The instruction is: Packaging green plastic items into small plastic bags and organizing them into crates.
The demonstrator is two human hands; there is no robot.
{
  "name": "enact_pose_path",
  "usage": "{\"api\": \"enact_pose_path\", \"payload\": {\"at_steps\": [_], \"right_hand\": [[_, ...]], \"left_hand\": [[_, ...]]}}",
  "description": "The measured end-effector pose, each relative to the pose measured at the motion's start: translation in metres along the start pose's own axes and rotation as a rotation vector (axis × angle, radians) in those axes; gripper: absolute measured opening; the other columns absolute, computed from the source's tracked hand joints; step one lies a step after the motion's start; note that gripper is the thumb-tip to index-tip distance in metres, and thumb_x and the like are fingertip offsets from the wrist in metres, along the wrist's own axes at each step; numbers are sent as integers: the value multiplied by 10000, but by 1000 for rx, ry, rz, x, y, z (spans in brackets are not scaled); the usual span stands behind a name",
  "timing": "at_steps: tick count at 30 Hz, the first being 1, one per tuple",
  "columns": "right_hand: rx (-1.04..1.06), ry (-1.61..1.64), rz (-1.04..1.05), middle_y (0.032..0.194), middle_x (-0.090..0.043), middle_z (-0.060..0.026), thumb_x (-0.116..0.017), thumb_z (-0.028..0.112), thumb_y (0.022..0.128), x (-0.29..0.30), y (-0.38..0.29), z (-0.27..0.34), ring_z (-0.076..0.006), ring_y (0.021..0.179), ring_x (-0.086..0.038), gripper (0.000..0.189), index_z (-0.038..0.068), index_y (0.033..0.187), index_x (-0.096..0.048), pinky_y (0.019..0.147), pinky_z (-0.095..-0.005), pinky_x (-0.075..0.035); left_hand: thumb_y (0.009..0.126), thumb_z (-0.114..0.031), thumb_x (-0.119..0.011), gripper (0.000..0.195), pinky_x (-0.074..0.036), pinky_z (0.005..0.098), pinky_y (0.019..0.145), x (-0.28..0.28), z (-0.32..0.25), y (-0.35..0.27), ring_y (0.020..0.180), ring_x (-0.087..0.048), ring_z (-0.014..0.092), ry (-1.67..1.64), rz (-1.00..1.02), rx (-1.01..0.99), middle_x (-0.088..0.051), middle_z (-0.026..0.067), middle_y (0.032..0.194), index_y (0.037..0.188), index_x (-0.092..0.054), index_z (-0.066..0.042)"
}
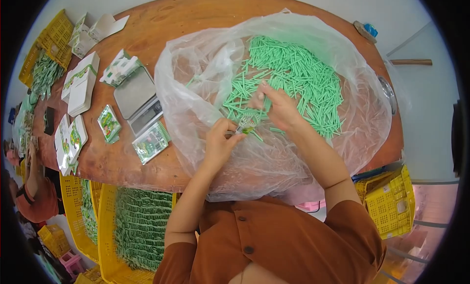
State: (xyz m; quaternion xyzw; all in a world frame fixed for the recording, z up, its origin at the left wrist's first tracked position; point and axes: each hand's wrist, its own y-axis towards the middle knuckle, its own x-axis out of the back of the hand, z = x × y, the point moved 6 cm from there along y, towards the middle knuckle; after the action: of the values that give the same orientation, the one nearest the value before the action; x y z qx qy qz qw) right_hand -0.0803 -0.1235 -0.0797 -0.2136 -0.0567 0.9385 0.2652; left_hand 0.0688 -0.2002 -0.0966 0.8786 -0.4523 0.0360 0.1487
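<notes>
My left hand (222, 138) pinches the edge of a small clear packet (248, 123) with green print between thumb and fingers. Just up and right of it, my right hand (281, 105) is curled over the near edge of a heap of thin green sticks (304, 71); some green shows at its fingers, but whether it grips sticks is unclear. The heap lies on a large spread translucent plastic bag (191, 63). Several loose sticks lie beside the packet.
On the wooden table (165, 12), left of the bag, are a scale (136, 91), printed packets (150, 142) and stacked white cartons (81, 83). Yellow crates of green packets (106, 225) stand below the near edge. Another person (38, 195) is at far left.
</notes>
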Motion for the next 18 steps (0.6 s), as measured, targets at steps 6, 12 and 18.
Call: {"api": "enact_pose_path", "payload": {"at_steps": [6, 12, 18], "right_hand": [[264, -196, 33, 1131, -566, -119, -442, 336, 918, -30, -17, 27, -202, 1114, -429, 337, 56, 761, -545, 989, -354, -277], [401, -438, 105, 1020, -576, -40, -499, 306, 881, -37, -21, 7, -157, 954, -515, 360, -1, 1051, -579, 861, -298, -386], [564, -1124, 137, 867, -602, -85, -685, 66, 694, -85, -37, 37, -222, 805, -584, 183, 16, 851, -606, 679, -299, -458]], "left_hand": [[688, 31, -693, 207, -456, 228, 607, -13, 23, -1, 717, -524, 106, -119, 36, 67, -524, 40, 810, 776, -506, 12], [772, 1, -630, 111, -421, 210, 566, -3, 27, -4, 651, -493, 51, -323, -61, 110, -557, 8, 753, 872, -584, 13], [845, -30, -535, 172, -481, 256, 698, 30, 4, -18, 771, -579, 102, -402, -195, 26, -629, 57, 848, 1000, -603, -1]]}}
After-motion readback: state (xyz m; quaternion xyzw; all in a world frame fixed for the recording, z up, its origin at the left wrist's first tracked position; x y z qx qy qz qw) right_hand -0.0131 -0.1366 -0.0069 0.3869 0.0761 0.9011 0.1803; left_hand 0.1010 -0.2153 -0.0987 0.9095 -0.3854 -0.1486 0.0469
